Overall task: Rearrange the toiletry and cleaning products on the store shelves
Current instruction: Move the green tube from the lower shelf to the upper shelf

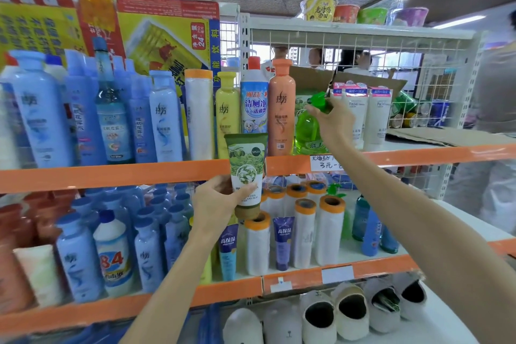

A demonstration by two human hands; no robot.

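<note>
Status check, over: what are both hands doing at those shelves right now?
Left hand grips green tube in front of orange shelf edge. Right hand grips green bottle by its top, beside orange bottle. Upper shelf crowded.

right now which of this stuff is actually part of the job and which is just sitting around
In the job:
- green tube, gripped by the left hand
- green spray bottle, its top gripped by the right hand
- orange bottle beside it

Just there:
- noodle cups on top
- slippers on the bottom shelf
- flattened cardboard
</note>
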